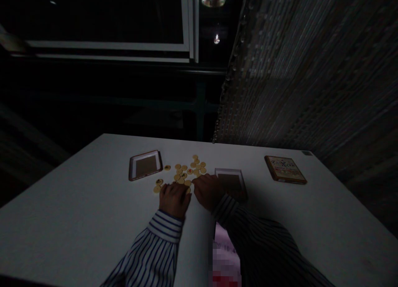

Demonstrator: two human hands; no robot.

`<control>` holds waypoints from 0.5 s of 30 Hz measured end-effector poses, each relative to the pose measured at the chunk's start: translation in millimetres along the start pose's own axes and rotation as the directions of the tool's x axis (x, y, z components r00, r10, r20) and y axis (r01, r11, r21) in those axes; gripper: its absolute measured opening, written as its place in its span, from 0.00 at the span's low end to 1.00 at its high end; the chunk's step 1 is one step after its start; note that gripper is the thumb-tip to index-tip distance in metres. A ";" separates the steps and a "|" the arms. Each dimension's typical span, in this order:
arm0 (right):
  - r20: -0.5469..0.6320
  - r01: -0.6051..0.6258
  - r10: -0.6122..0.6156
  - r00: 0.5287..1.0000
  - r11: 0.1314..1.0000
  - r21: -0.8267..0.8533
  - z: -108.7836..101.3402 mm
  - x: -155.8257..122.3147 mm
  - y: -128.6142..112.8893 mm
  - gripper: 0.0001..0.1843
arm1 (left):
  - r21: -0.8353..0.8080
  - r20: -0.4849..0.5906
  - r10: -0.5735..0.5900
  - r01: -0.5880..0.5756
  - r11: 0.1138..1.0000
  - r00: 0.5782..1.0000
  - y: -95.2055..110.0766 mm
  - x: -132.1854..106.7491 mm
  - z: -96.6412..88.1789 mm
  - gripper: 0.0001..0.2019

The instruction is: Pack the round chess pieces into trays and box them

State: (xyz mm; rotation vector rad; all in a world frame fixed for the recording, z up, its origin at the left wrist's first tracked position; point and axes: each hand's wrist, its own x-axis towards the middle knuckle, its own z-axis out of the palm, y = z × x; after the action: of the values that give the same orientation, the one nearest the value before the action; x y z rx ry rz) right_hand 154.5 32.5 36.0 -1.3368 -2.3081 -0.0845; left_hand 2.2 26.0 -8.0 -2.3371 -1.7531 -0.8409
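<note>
Loose round Chinese chess pieces (184,176), pale yellow, lie scattered in the middle of the white table. A few show dark or red characters; others look blank on top. My left hand (174,199) rests over the near-left pieces, its thumb apart from the bent fingers. Just right of it, my right hand (209,191) reaches in with fingers curled together, the tips at the near edge of the pieces. Whatever may be between those fingertips is hidden. Beside my right hand, and partly covered by it, is an open tray-like box half (228,171).
Another shallow box half (133,166) lies left of the pieces. A closed box with a printed lid (285,169) sits at the right. Below my right forearm is a lit phone-like screen (225,249). A bead-string curtain (273,71) hangs behind the white table (77,204).
</note>
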 end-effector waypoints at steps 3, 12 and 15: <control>0.004 0.000 0.000 1.000 1.000 -0.005 -0.2 -1.0 -1.1 0.10 | 0.011 -0.007 0.008 -0.008 1.000 1.000 0.0 -0.4 1.1 0.10; 0.030 0.000 0.001 1.000 1.000 -0.030 -1.1 -1.3 -3.7 0.10 | 0.012 -0.005 0.020 -0.020 1.000 1.000 3.8 0.0 -3.3 0.08; 0.029 -0.001 0.001 1.000 1.000 -0.018 -1.1 -1.3 -3.8 0.10 | 0.006 0.002 0.016 -0.016 1.000 1.000 4.6 0.1 -4.4 0.08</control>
State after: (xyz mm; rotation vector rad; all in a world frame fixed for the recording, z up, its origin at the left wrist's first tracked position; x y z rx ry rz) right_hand 152.3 29.1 37.1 -1.3563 -2.3362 -0.0862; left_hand 4.8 22.9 -3.1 -2.3459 -1.7322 -0.8304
